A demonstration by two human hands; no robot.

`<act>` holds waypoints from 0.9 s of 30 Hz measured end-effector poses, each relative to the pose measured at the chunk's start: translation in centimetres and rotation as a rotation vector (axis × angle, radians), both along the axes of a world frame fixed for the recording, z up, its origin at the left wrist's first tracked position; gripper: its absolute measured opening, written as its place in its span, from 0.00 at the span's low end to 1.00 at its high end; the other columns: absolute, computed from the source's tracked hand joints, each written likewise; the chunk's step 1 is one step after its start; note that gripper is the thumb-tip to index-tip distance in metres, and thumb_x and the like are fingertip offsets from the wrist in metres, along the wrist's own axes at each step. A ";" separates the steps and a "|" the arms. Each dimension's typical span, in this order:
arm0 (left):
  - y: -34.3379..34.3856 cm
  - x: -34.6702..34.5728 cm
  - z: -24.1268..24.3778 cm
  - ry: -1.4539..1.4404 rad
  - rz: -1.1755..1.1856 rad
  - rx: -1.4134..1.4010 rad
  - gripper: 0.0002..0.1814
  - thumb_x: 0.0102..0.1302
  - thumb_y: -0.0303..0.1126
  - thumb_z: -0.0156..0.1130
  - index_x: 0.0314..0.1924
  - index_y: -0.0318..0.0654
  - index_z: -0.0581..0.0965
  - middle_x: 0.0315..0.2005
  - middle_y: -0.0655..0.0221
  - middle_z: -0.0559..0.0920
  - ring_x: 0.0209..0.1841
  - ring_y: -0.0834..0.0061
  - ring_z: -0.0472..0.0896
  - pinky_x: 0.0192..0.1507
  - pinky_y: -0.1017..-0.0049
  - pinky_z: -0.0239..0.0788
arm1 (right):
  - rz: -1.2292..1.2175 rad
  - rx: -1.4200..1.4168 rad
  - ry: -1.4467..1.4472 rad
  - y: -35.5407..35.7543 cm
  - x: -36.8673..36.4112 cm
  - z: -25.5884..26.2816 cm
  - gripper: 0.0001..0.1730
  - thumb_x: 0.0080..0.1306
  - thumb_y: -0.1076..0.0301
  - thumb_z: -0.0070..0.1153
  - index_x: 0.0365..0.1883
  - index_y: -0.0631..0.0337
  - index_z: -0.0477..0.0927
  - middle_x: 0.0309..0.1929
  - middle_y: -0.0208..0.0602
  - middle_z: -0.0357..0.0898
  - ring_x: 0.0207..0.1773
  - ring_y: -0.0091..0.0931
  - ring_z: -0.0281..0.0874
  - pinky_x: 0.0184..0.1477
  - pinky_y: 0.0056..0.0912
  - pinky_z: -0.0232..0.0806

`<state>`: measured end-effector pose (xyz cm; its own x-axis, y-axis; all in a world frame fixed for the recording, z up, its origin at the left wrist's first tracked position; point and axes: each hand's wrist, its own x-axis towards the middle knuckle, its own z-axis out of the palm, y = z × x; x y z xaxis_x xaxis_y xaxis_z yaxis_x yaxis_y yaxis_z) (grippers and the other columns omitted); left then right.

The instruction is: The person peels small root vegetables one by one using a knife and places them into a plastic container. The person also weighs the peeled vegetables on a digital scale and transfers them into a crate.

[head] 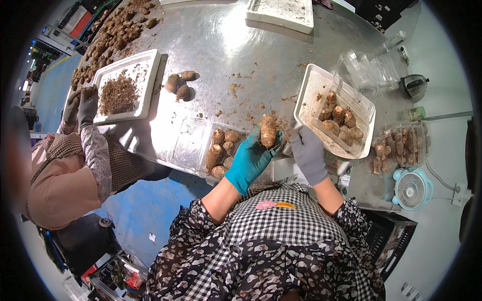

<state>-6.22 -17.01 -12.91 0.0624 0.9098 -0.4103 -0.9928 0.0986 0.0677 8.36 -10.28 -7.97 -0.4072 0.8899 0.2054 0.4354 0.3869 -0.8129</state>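
Observation:
A taro corm (268, 130) rests upright in my left hand (250, 161), which wears a teal glove with its fingers around the corm's lower end. Just right of it, my right hand (309, 155), in a grey glove, has its thumb and fingertips pinched together; whether something small is between them cannot be told. An open clear plastic clamshell (188, 145) with several corms (214, 155) lies left of my left hand. Beyond my right hand, a white tray (307, 84) bears another open clear clamshell with several corms (339, 114).
A co-worker's gloved hands (87, 103) are by a white tray (148, 82) of brown scraps at the left. Loose corms (183, 92) and a large heap (113, 35) lie farther back. Stacked empty clamshells (371, 67), filled packs (406, 145) and a small fan (410, 190) stand right.

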 end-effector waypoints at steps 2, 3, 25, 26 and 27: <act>0.0 -0.3 0.0 -0.032 -0.028 -0.010 0.28 0.67 0.45 0.56 0.61 0.36 0.66 0.55 0.55 0.73 0.52 0.59 0.76 0.54 0.60 0.72 | 0.050 -0.094 -0.120 -0.6 0.3 0.0 0.22 0.65 0.49 0.55 0.40 0.63 0.77 0.20 0.41 0.72 0.25 0.37 0.74 0.28 0.36 0.67; -0.1 -0.4 0.0 -0.049 -0.046 -0.016 0.28 0.67 0.46 0.57 0.60 0.36 0.67 0.54 0.56 0.74 0.51 0.60 0.77 0.52 0.63 0.74 | 0.085 -0.025 -0.125 -0.9 0.0 0.5 0.23 0.63 0.49 0.57 0.45 0.60 0.76 0.23 0.42 0.72 0.28 0.37 0.75 0.30 0.36 0.67; -1.4 -1.0 2.5 1.149 -0.127 0.292 0.36 0.60 0.38 0.66 0.67 0.42 0.63 0.62 0.66 0.68 0.62 0.69 0.67 0.65 0.69 0.57 | -0.047 -0.315 0.106 -1.3 0.5 0.6 0.10 0.65 0.70 0.54 0.42 0.67 0.76 0.37 0.38 0.79 0.37 0.22 0.77 0.39 0.26 0.71; -1.5 -1.0 2.0 1.260 -0.116 0.323 0.36 0.61 0.38 0.66 0.67 0.42 0.63 0.62 0.66 0.68 0.63 0.68 0.66 0.66 0.67 0.55 | -0.046 -0.295 0.127 -1.4 0.2 1.0 0.11 0.63 0.69 0.56 0.41 0.65 0.77 0.37 0.39 0.80 0.37 0.25 0.78 0.38 0.27 0.71; -1.5 -1.0 1.7 1.315 -0.114 0.334 0.35 0.61 0.38 0.65 0.67 0.42 0.63 0.62 0.65 0.68 0.63 0.67 0.66 0.66 0.67 0.55 | -0.046 -0.275 0.148 -1.5 0.0 1.3 0.12 0.62 0.67 0.58 0.41 0.64 0.78 0.37 0.41 0.80 0.37 0.28 0.79 0.37 0.28 0.71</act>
<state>-7.24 -18.54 -11.19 -0.1200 0.9927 0.0128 -0.1643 -0.0326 0.9859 8.32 -11.82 -6.66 -0.3493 0.9370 0.0090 0.3162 0.1269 -0.9402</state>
